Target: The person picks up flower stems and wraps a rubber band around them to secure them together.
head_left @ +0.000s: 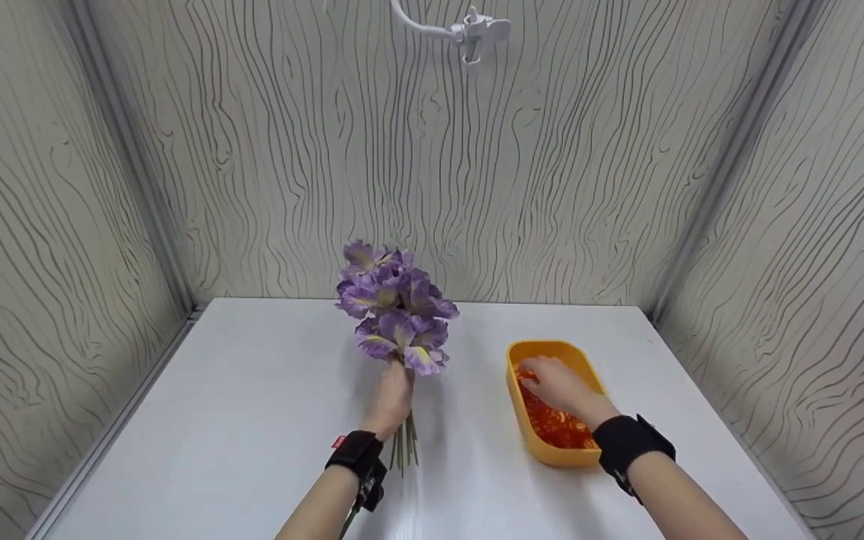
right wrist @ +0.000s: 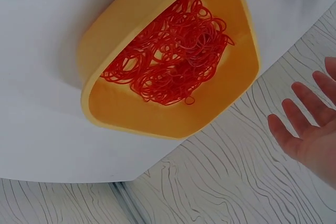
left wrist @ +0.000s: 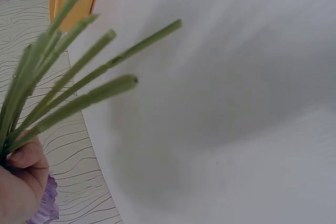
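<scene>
The bouquet of purple flowers (head_left: 400, 311) is running lengthwise through the left hand (head_left: 393, 397): the blooms are pointing away from the person, just beyond the gripping fingers, while the green stems (left wrist: 86, 80) are reaching back towards the person below them, their cut ends fanning apart. The left fingers are curling tightly round the stems, with the forearm coming in from the near side.

The right hand (head_left: 561, 386) is hovering over the yellow tub (head_left: 550, 456), palm side down, its fingers extending loosely and standing slightly apart. Red rubber bands (head_left: 563, 431) are lying in a tangle below those fingers, and the tub's long axis is running mainly away from the person.

A strip of white table (head_left: 252, 420) is separating the left fingers from the tub's wall, and a wider stretch is spreading to their left. Beyond the fingertips of both hands, the table's far edge is meeting the wood-grain panel (head_left: 432, 187); the blooms are overlapping that edge in the head view.
</scene>
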`<state>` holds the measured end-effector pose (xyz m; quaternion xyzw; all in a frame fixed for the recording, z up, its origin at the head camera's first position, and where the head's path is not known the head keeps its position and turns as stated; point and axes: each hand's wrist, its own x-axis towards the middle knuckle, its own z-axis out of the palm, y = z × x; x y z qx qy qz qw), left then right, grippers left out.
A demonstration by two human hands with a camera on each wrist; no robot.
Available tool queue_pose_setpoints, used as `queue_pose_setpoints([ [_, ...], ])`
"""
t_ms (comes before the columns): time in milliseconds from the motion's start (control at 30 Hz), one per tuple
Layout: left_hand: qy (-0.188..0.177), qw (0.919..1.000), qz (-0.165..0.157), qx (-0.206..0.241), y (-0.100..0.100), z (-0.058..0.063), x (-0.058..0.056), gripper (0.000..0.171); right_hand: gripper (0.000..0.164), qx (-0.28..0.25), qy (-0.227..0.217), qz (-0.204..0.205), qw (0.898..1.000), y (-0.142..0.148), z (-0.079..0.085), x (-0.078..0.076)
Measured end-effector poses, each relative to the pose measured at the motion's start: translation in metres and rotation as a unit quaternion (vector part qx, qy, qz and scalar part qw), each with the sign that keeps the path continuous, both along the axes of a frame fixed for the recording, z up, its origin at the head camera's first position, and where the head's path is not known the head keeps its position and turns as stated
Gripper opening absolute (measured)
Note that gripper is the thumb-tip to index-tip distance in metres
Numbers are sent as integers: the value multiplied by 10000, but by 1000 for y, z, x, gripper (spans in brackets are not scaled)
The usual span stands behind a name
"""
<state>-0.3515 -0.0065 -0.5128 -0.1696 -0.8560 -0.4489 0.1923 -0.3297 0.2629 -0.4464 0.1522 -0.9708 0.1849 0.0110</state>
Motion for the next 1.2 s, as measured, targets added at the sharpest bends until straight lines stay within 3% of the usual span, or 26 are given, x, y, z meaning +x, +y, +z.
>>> queue_pose_setpoints([
  [133, -78, 9989, -96, 460, 3, 9, 1, 32, 27, -230, 53, 182, 9996, -13, 0, 3],
  [333, 270, 9956, -183, 881, 10, 18, 1, 27, 32, -487, -101, 588, 9970, -28, -2, 8],
  [500, 385, 9938, -246, 1016, 16, 25, 3, 31, 38, -803, -344, 721, 9936, -38, -5, 9],
  [767, 573, 9925, -59, 1077, 21, 32, 3, 19, 44, -1611, -1115, 912, 9764, -65, -2, 13],
  [1000, 650, 9899, -4, 1260, 22, 35, 2, 9, 49, -1734, -1103, 1177, 9715, -86, -3, 15],
  [1200, 635, 9880, -13, 1407, 23, 37, 4, 14, 49, -1947, -1143, 1395, 9641, -96, -7, 19],
])
